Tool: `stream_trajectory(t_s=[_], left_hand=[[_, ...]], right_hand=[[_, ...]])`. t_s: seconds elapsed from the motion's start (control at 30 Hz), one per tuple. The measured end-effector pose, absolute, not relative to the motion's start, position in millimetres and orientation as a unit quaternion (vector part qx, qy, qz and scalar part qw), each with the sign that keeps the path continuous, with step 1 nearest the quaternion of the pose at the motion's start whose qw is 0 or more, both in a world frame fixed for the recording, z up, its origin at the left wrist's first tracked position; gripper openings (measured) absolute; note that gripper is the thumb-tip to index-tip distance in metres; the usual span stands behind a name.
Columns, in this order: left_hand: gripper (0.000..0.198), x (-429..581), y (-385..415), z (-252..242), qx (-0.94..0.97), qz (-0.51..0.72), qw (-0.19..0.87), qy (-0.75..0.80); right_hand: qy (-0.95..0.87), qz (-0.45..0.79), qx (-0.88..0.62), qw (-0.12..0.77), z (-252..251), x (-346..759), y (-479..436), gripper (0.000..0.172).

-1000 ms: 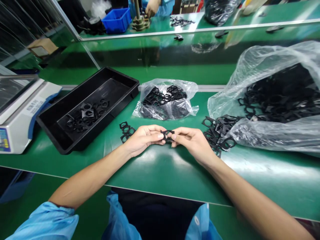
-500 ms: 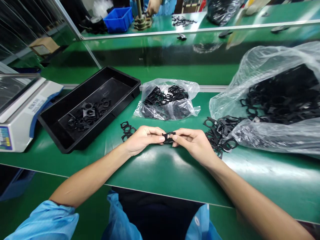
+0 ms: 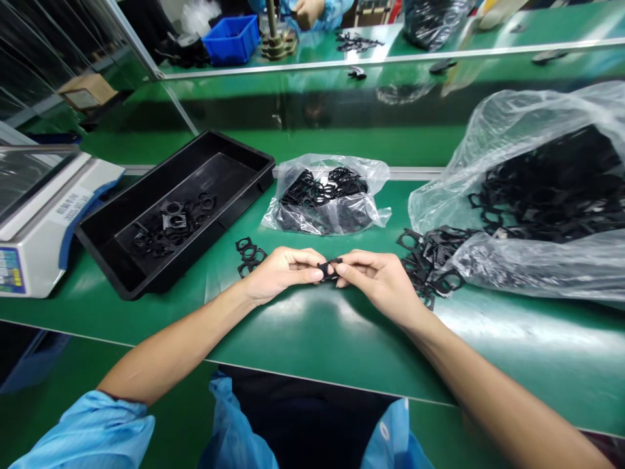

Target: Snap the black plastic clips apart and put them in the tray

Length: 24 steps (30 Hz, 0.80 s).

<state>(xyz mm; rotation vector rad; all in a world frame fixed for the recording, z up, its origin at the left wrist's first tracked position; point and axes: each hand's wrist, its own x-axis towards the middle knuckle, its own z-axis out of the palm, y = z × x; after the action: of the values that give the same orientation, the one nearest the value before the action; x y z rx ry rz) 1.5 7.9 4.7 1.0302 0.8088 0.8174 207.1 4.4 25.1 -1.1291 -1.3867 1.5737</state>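
Between my two hands is a small black plastic part, partly hidden by fingertips. My left hand pinches its left end between thumb and fingers. Its right end is gripped the same way by my right hand. Both hands are just above the green table. Several loose black ring-shaped parts lie beyond my left wrist. To the right of my right hand, a heap of flat black parts spills from a large clear bag.
A black tray holding several parts stands at the left, beside a white scale. Straight ahead sits a smaller clear bag of black rings. Across the divider are a blue bin and another person's hand.
The black part has tilted slightly between my fingertips, while my hands stay in nearly the same place. Across the divider, the other person's hand has shifted a little to the right.
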Motion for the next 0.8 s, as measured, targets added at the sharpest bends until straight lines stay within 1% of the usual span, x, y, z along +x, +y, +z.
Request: stream_trajectory(t_s=[0.17, 0.3, 0.43, 0.57, 0.67, 0.8], left_hand=[[0.037, 1, 9, 6, 0.432, 0.346, 0.762, 0.335], [0.034, 3, 7, 7, 0.417, 0.370, 0.756, 0.345], [0.033, 7, 4, 6, 0.418, 0.400, 0.726, 0.372], [0.029, 10, 1, 5, 0.472, 0.424, 0.650, 0.418], [0.023, 11, -1, 6, 0.516, 0.413, 0.601, 0.449], [0.021, 11, -3, 8, 0.544, 0.388, 0.593, 0.449]], right_hand=[[-0.522, 0.652, -0.421, 0.354, 31, 207, 3, 0.040], [-0.520, 0.649, -0.420, 0.363, 32, 207, 4, 0.040], [-0.536, 0.620, -0.443, 0.364, 32, 206, 3, 0.043], [-0.553, 0.601, -0.455, 0.356, 30, 204, 1, 0.045], [-0.562, 0.585, -0.466, 0.352, 27, 204, 0, 0.043], [-0.556, 0.589, -0.467, 0.354, 24, 204, 1, 0.041]])
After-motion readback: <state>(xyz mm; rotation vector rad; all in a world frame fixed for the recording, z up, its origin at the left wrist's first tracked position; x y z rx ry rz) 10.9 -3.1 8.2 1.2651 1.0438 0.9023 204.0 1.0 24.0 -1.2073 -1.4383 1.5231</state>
